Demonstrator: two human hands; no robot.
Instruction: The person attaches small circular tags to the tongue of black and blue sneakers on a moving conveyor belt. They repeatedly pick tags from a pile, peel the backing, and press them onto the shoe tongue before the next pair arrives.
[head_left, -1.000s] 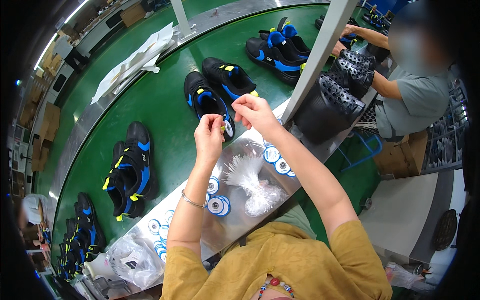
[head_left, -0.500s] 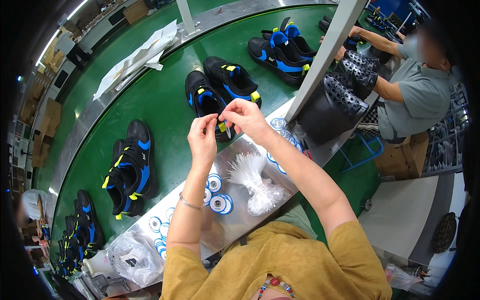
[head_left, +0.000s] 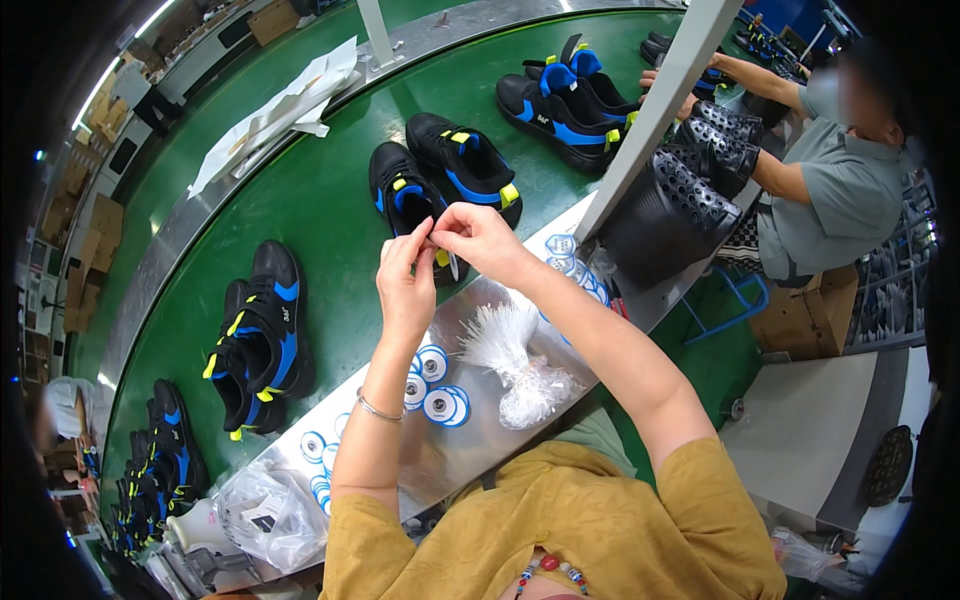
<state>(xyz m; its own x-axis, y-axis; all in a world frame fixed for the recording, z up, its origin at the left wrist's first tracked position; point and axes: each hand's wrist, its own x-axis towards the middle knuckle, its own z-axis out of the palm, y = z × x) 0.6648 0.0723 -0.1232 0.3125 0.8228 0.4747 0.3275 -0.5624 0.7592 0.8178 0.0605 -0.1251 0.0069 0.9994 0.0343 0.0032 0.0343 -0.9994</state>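
Observation:
My left hand (head_left: pixel 407 268) and my right hand (head_left: pixel 478 238) meet at the fingertips, both pinched, over the heel of a black and blue shoe (head_left: pixel 396 172). What the fingers pinch is too fine to make out. A thin white piece (head_left: pixel 454 266) hangs just under my right fingers, beside the shoe's yellow heel loop (head_left: pixel 441 258). The mate of that shoe (head_left: pixel 462 150) stands close on its right. Nearer me, a bundle of clear plastic fasteners (head_left: pixel 510 355) lies on the metal ledge, with round blue-rimmed tags (head_left: pixel 440 405) left of it.
More shoe pairs stand on the green belt, one left (head_left: pixel 262 340) and one right (head_left: pixel 560 105). A grey post (head_left: pixel 650 120) rises right of my hands. Beyond it a co-worker (head_left: pixel 830 180) sits by a black bin (head_left: pixel 650 225). A clear plastic bag (head_left: pixel 270 520) lies lower left.
My right hand has shifted slightly left and down, so the fingertips of both hands now touch. The shoes, tags and fastener bundle look much the same.

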